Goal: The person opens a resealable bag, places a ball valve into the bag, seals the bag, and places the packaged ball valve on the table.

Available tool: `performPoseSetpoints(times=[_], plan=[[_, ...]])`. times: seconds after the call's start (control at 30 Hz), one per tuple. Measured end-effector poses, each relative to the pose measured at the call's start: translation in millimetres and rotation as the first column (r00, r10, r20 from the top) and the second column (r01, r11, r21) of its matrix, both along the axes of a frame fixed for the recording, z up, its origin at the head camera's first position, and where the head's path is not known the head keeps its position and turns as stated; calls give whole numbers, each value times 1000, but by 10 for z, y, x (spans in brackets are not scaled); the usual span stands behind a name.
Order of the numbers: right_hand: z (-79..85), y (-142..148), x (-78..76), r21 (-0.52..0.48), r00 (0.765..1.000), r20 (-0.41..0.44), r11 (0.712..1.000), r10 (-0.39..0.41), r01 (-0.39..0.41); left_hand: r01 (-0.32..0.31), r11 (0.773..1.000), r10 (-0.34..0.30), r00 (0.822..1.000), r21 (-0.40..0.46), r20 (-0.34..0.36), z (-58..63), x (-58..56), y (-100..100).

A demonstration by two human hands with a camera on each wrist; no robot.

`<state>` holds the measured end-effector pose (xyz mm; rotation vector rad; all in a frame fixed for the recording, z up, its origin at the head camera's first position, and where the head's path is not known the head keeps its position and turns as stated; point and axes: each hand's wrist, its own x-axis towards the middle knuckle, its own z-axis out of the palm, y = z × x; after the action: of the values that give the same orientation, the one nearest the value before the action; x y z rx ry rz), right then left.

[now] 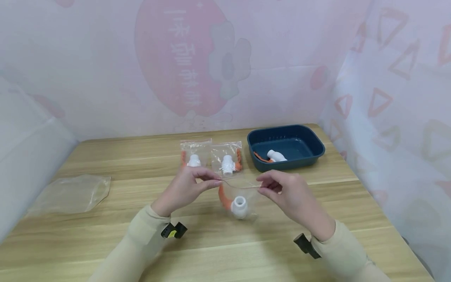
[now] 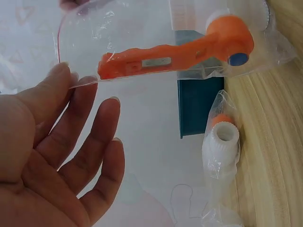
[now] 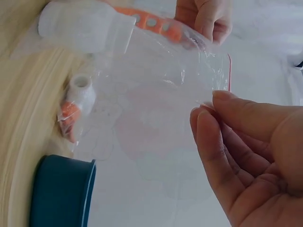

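Between my hands hangs a clear zip bag (image 3: 156, 66) with a red seal line along its top. Inside it is a white plastic ball valve (image 1: 239, 207) with an orange handle (image 2: 161, 59). My left hand (image 1: 188, 188) pinches one top corner of the bag between thumb and forefinger, its other fingers loosely bent. At the opposite corner, my right hand (image 1: 290, 194) pinches the red edge between thumb and fingertips. Just beyond lie two more bagged valves, one on the left (image 1: 193, 159) partly behind my left hand, the other (image 1: 227, 164) beside it.
A dark blue bin (image 1: 287, 147) at the back right holds a white valve (image 1: 276, 156) with an orange handle, unbagged. Flat clear bags (image 1: 72, 194) lie on the wooden table (image 1: 141, 156) at the left. Patterned cloth (image 1: 282, 47) walls the back and sides.
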<state>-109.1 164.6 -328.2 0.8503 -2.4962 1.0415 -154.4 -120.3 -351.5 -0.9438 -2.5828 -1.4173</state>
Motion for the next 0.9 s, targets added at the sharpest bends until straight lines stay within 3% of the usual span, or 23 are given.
performPoseSetpoints(times=[0.37, 0.63, 0.9], plan=[[-54, 103, -134, 17, 998, 67, 1000, -17, 15, -56, 998, 55, 998, -29, -42, 31, 142, -52], [-41, 126, -160, 2, 997, 63, 999, 53, -54, -62, 997, 57, 991, -42, -125, 67, 254, -86], [4, 148, -136, -26, 984, 126, 992, 122, -120, -92, 993, 83, 990, -73, -112, 140, 420, -107]])
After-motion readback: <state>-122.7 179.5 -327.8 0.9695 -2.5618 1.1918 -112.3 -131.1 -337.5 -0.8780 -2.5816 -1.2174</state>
